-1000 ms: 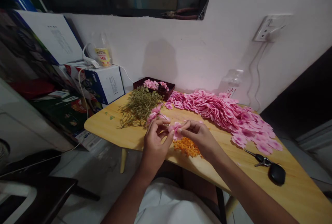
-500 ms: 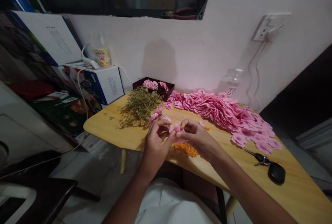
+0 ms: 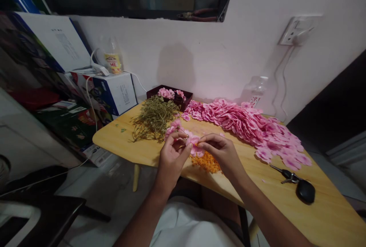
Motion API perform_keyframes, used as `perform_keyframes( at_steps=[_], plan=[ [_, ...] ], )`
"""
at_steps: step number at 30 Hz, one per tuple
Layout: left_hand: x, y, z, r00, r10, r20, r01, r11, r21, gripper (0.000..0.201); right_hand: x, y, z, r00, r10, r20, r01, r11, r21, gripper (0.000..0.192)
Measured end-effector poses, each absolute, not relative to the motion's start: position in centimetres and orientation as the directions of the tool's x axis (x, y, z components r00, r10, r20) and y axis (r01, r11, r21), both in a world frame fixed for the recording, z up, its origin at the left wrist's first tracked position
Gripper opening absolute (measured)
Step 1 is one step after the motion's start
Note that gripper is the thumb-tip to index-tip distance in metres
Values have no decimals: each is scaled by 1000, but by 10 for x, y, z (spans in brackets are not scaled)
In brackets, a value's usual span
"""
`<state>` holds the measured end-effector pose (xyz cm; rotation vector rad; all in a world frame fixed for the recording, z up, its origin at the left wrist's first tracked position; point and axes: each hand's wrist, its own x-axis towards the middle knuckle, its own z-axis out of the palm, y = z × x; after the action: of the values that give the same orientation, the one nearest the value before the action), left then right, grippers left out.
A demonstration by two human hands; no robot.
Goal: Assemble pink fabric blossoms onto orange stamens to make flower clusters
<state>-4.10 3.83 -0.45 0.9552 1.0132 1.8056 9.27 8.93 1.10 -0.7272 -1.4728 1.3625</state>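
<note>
Pink flower [image 3: 195,145] is held up just above the table [image 3: 122,140], betw. both hands, right over the orange pile [image 3: 206,162] of small bits near the front edge. It looks like thin fabric petals: v. light, soft, floppy, easy to crease or pull apart, not slippery. Best taken at the centre or by the petal base w/ fingertips, a light pinch only; a hard squeeze would likely crumple it.

Left hand [image 3: 170,156]: thumb and forefinger closed in a pinch on the flower's left side, other fingers curled under. A second pink bloom [image 3: 172,127] shows just beyond the knuckles; can't tell whether it's attached to what the hand holds or lying on the table behind.

Right hand [image 3: 223,153]: fingertips pinched on the flower's right edge, thumb on top, palm facing down. So the flower sits betw. the two sets of fingertips, touching both, petals fanning out below and beside them.

Around: tangle of dry green stems [image 3: 154,116] to the left rear, long heap of loose pink petals [image 3: 243,123] along the wall side, dark box [image 3: 168,93] w/ more blooms at the back, car key [image 3: 303,190] well apart at the right.
</note>
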Motion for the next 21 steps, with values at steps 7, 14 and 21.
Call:
perform_keyframes(
  at_steps=[7, 14, 21],
  plan=[
    [-40, 38, -4, -376, 903, 207, -295, -329, 897, 30, 96, 88, 11, -377, 861, 342, -109, 325, -939, 10],
    [-40, 37, -4, -385, 892, 236, -281, -357, 891, 29, 100, 85, 11, -435, 820, 373, -100, 367, -925, 13],
    [-39, 37, -4, -385, 901, 202, -297, -328, 897, 31, 101, 81, 12, -429, 763, 484, 8, 538, -843, 18]
  ],
)
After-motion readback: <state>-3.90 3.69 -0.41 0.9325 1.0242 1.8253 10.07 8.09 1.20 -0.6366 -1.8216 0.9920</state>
